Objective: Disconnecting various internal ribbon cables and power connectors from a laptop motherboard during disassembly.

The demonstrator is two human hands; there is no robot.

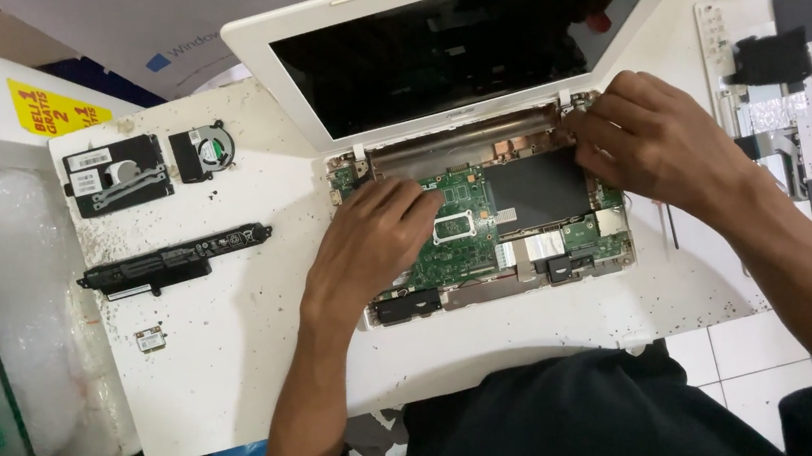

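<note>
An opened white laptop (478,150) with its green circuit board exposed is laid out mid-surface (241,376). The left hand (372,242) is rested flat on the board, fingers loose, nothing gripped. The right hand (653,142) is pinched at the hinge corner, around 2 o'clock. A long black battery bar (173,259) is parked at 9 o'clock.

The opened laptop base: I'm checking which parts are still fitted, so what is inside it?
Inside the laptop base: a green circuit board and a black flat panel. The left hand covers the board's left part; the right hand hides the right hinge corner.
</note>
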